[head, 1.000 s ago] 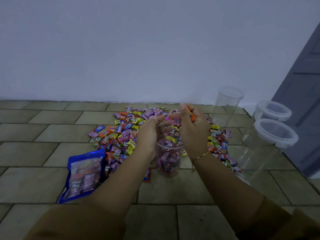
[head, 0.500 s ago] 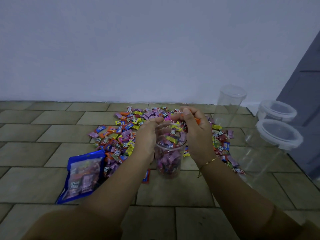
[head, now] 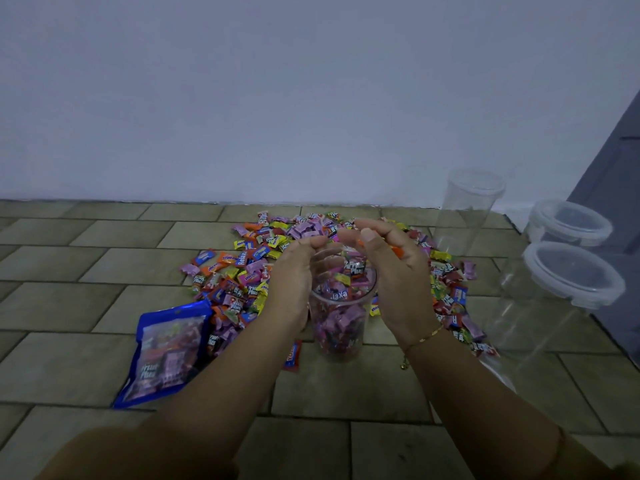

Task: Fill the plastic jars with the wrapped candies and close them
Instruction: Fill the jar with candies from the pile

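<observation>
Jar (head: 341,320) at centre, nearly full, lidless, between cupped left hand (head: 294,278) and right hand (head: 391,271) loosely holding candies; candy pile (head: 242,271) at 12 o'clock; empty jars (head: 467,209) at 2 o'clock unfilled.

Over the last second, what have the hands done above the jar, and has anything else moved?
Both hands came down closer around the mouth of the jar. The right hand lowered its candies toward the opening and still holds an orange one; the left hand stays cupped at the rim. The jar looks fuller. The candy pile, blue bag and empty jars have not moved.
</observation>
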`<state>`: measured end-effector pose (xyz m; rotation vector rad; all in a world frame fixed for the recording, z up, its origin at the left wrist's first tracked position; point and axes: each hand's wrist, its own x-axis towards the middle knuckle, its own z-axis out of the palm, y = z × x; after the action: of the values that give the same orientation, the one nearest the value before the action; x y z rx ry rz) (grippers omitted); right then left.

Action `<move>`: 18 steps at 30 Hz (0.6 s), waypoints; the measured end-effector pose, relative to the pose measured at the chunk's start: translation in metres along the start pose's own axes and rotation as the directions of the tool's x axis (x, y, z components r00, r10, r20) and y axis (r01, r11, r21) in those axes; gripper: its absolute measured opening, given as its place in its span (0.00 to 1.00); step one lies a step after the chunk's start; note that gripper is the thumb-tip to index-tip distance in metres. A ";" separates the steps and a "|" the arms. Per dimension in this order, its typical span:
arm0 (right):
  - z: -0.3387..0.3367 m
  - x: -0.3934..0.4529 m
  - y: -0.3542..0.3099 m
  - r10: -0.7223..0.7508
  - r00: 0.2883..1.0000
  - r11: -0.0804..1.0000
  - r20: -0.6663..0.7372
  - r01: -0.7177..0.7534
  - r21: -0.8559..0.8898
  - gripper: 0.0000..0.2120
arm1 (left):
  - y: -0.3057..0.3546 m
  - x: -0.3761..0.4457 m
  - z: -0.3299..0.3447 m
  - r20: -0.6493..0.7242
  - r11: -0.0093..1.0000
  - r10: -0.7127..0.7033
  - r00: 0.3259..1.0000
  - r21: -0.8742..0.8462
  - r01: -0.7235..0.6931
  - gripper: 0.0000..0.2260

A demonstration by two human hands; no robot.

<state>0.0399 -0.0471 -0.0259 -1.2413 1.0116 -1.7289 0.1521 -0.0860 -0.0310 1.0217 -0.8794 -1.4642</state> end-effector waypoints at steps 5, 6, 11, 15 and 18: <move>0.000 0.002 0.004 0.001 1.000 1.000 0.031 -0.002 0.031 0.09 | -0.003 0.003 -0.002 -0.020 1.000 0.004 1.000 0.012 -0.003 0.09; 0.000 0.003 0.005 0.008 0.999 0.999 0.036 -0.009 0.043 0.10 | -0.003 0.003 -0.002 -0.019 1.000 0.002 1.000 0.019 -0.002 0.09; -0.003 0.007 0.009 0.027 0.999 0.993 0.031 -0.031 0.115 0.08 | -0.004 0.003 -0.005 -0.005 1.000 0.012 1.000 0.006 -0.012 0.09; -0.016 0.016 0.017 0.029 0.998 0.994 -0.053 -0.023 0.108 0.11 | -0.004 0.001 -0.012 0.096 0.992 -0.036 0.995 -0.116 0.047 0.11; -0.034 0.018 0.026 -0.042 0.992 0.972 -0.122 0.012 -0.236 0.10 | -0.006 0.004 -0.033 0.095 1.000 -0.018 0.995 0.001 0.018 0.11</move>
<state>0.0065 -0.0676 -0.0502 -1.3084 1.3110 -1.7654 0.1807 -0.0883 -0.0489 0.9683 -0.9404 -1.5383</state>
